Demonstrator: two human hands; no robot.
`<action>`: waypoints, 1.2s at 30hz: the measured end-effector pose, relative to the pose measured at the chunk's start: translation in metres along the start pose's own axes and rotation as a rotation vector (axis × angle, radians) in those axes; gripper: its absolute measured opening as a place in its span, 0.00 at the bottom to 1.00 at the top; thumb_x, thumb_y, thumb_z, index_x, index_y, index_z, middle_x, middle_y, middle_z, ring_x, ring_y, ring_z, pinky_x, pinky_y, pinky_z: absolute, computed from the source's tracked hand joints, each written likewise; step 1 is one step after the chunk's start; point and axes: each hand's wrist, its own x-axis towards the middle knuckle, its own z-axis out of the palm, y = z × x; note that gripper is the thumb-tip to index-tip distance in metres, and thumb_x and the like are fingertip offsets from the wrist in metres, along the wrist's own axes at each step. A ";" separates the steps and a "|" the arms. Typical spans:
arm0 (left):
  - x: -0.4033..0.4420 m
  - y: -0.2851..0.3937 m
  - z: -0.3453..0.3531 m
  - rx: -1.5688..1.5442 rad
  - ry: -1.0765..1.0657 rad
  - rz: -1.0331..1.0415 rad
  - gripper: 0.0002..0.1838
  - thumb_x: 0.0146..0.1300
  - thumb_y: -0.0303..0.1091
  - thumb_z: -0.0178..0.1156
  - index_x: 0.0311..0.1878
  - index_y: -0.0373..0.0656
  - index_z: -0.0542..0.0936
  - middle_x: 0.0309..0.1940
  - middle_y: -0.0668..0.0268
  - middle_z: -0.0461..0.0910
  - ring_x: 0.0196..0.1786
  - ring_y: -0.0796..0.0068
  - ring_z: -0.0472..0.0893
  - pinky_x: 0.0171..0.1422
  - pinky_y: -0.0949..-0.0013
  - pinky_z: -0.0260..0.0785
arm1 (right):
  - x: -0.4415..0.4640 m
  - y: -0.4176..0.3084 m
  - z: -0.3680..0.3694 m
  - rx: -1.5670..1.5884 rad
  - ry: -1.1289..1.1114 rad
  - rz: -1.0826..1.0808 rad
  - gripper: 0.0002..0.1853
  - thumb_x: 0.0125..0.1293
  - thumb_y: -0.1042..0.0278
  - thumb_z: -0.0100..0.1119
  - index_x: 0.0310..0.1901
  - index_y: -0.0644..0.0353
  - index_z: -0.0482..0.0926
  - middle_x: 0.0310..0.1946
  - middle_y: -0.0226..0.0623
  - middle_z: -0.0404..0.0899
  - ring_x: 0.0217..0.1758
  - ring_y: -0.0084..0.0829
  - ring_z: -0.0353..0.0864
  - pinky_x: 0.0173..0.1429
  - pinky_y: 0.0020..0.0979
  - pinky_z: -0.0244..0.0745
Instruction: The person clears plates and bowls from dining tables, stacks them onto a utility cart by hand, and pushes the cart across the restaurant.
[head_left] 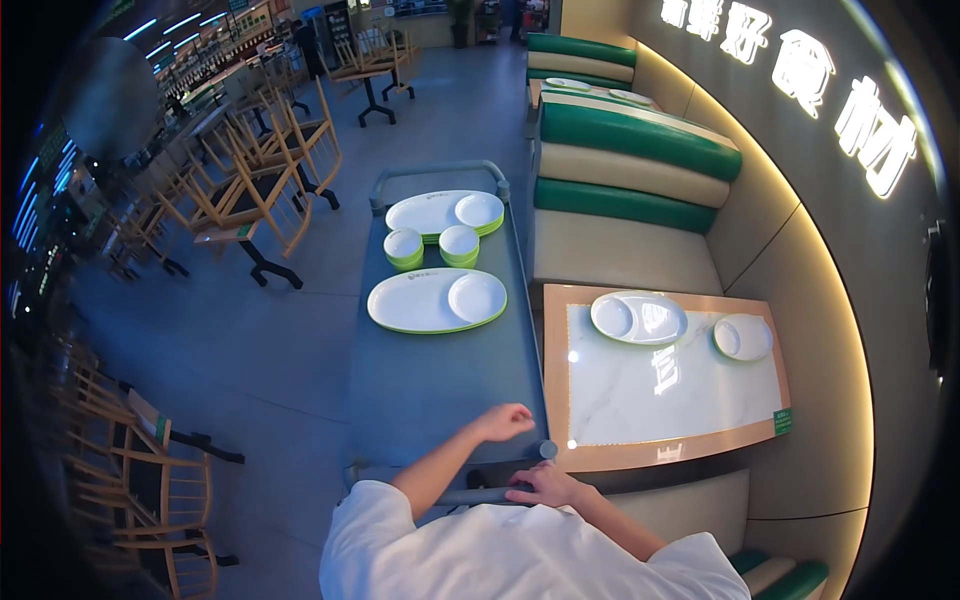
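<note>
My left hand is held over the near right part of the grey cart, its fingers curled together; what they hold, if anything, is too small to tell. On the cart's near handle bar rests my right hand, fingers bent over it. Farther up the cart lie a stack of oval divided plates, two stacks of small bowls and another stack of oval plates, all white with green undersides.
Right of the cart stands a marble-topped table with two divided plates. Behind it is a green and beige booth bench. Chairs are upturned on tables at the left. A person stands far off.
</note>
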 end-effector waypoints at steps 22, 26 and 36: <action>0.000 0.022 0.027 0.681 0.169 -0.284 0.55 0.57 0.42 0.78 0.83 0.51 0.55 0.83 0.38 0.44 0.84 0.30 0.46 0.85 0.40 0.49 | -0.166 0.217 -0.064 1.503 1.210 0.360 0.19 0.79 0.47 0.55 0.53 0.57 0.81 0.40 0.31 0.84 0.39 0.22 0.81 0.48 0.25 0.76; -0.002 0.041 0.029 0.614 0.204 -0.328 0.56 0.53 0.40 0.81 0.83 0.52 0.58 0.84 0.41 0.46 0.84 0.35 0.47 0.86 0.44 0.47 | -0.229 0.310 -0.090 1.388 1.360 0.576 0.22 0.75 0.43 0.58 0.50 0.57 0.82 0.39 0.33 0.84 0.39 0.24 0.82 0.46 0.28 0.76; 0.000 0.059 0.036 0.576 0.229 -0.351 0.55 0.52 0.38 0.81 0.82 0.51 0.61 0.85 0.45 0.46 0.85 0.41 0.49 0.86 0.47 0.48 | -0.258 0.531 -0.266 1.495 1.451 0.692 0.29 0.73 0.41 0.61 0.52 0.65 0.79 0.39 0.40 0.84 0.37 0.30 0.84 0.41 0.32 0.82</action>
